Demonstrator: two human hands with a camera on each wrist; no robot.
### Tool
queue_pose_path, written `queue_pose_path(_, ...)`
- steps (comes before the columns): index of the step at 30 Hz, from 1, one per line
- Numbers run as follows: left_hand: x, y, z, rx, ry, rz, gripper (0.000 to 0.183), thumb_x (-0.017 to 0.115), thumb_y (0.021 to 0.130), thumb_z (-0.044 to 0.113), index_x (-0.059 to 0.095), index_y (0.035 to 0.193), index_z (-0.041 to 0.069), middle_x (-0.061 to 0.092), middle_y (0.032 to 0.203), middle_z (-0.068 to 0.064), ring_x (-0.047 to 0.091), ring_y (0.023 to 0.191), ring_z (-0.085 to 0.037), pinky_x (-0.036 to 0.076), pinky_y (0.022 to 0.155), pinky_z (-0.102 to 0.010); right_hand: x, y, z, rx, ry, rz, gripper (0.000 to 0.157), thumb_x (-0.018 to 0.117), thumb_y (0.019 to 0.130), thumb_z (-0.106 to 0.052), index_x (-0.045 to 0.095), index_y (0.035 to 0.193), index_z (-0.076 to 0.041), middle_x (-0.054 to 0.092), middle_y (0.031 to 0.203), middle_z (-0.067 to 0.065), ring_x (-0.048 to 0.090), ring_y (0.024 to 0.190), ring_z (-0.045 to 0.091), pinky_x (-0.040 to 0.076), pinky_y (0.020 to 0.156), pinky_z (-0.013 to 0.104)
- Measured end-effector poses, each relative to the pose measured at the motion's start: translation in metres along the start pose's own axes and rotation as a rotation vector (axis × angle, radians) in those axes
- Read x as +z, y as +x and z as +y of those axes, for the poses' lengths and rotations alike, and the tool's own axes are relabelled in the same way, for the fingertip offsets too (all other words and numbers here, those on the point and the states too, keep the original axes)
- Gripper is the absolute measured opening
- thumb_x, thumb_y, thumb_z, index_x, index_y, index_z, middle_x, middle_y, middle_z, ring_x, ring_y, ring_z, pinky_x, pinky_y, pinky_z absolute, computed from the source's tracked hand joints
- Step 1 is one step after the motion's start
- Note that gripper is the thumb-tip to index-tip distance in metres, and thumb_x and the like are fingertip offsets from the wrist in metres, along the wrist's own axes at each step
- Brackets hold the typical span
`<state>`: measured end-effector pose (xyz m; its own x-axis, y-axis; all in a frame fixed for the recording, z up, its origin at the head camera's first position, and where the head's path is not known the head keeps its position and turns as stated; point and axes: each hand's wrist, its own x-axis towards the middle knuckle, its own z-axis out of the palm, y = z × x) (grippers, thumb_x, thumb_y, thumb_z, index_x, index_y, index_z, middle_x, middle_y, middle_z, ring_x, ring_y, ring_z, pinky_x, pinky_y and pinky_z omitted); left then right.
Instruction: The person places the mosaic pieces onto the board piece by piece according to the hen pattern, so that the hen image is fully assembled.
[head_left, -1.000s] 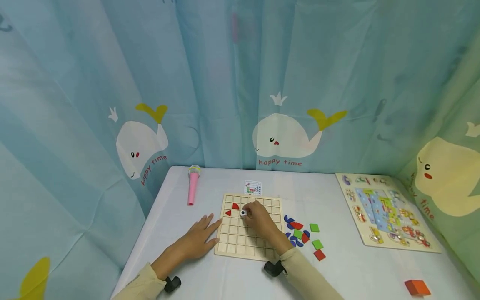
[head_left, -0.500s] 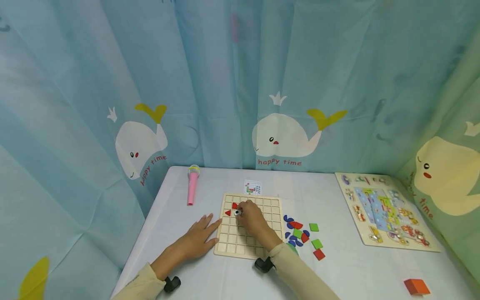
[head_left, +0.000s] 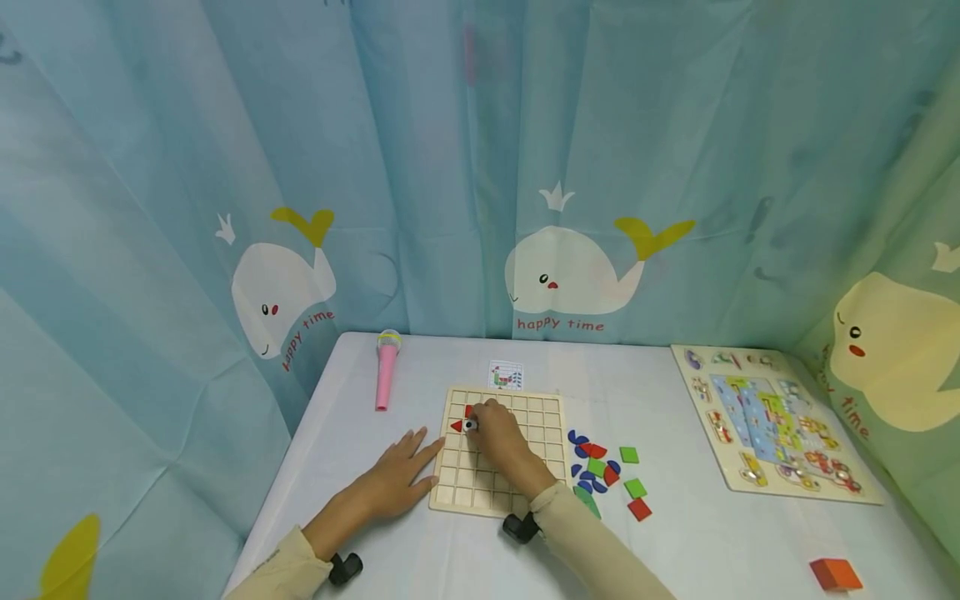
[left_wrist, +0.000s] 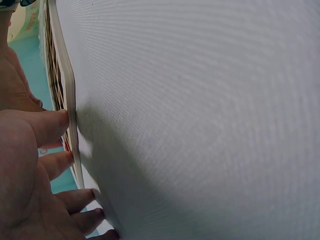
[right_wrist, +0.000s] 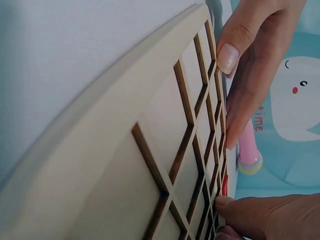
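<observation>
On the table lies a wooden grid board (head_left: 491,481) with square cells. My right hand (head_left: 501,433) is over its upper left part, pinching a small white eye piece (head_left: 470,425) with a black dot at a cell. Just left of it sits a red triangle (head_left: 457,426); another red piece (head_left: 468,411) above is partly covered by my fingers. The right wrist view shows the right hand (right_wrist: 272,215) low at the grid, fingertips partly out of frame. My left hand (head_left: 397,477) rests by the board's left edge with fingers extended; in the left wrist view, fingertips of the left hand (left_wrist: 30,175) touch the rim.
Loose blue, red and green pieces (head_left: 592,467) lie right of the board. A picture card (head_left: 506,375) is behind it and a pink toy microphone (head_left: 386,375) at the back left. A knobbed puzzle board (head_left: 712,408) and an orange block (head_left: 835,575) are at right.
My right hand has moved left across the board with the white eye piece, bringing it next to the red triangle. The left hand has stayed in place.
</observation>
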<state>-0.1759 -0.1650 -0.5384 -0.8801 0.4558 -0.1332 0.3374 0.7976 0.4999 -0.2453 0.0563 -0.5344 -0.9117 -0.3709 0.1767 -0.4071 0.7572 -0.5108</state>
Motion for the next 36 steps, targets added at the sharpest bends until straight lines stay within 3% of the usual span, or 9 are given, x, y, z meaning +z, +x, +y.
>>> queue_pose_path(10,0.001,-0.001,-0.001,0.014,0.004,0.006,0.060,0.058,0.109,0.030,0.041,0.164,0.013,0.028,0.170,-0.026,0.023,0.158,-0.049,0.025,0.124,-0.068,0.004,-0.002,0.000,0.011,-0.016,0.018,0.011,0.078,0.094,-0.003,0.076,0.102,0.004,0.068,0.095,0.012,0.069,0.087,0.026,0.061,0.073,0.034)
queue_pose_path(18,0.001,-0.001,0.000,0.005,0.011,0.011,0.060,0.057,0.110,0.032,0.040,0.164,0.014,0.027,0.171,-0.025,0.022,0.159,-0.048,0.025,0.125,-0.067,0.004,-0.004,-0.002,-0.031,-0.065,0.072,0.010,0.080,0.092,-0.001,0.074,0.101,0.001,0.068,0.093,0.011,0.069,0.085,0.026,0.061,0.072,0.038)
queue_pose_path(24,0.000,-0.001,0.001,0.005,0.017,0.013,0.059,0.057,0.110,0.032,0.040,0.164,0.014,0.027,0.171,-0.025,0.022,0.158,-0.049,0.024,0.124,-0.068,-0.001,-0.008,0.001,-0.043,-0.053,0.065,0.005,0.079,0.093,-0.002,0.077,0.098,-0.002,0.068,0.097,0.010,0.069,0.088,0.025,0.060,0.075,0.037)
queue_pose_path(29,-0.001,-0.001,0.003,-0.003,0.018,0.012,0.060,0.057,0.110,0.031,0.040,0.164,0.013,0.028,0.171,-0.025,0.022,0.158,-0.049,0.024,0.125,-0.068,-0.018,-0.014,0.015,-0.010,-0.021,0.070,0.008,0.079,0.094,-0.004,0.077,0.102,-0.003,0.067,0.099,0.010,0.067,0.090,0.025,0.058,0.076,0.042)
queue_pose_path(36,0.002,-0.001,0.001,-0.020,0.015,0.002,0.061,0.058,0.109,0.032,0.040,0.164,0.014,0.028,0.171,-0.023,0.022,0.159,-0.047,0.024,0.125,-0.066,-0.060,-0.033,0.050,0.122,0.001,0.049,0.021,0.077,0.095,-0.005,0.073,0.115,0.000,0.067,0.110,0.018,0.067,0.098,0.034,0.059,0.085,0.050)
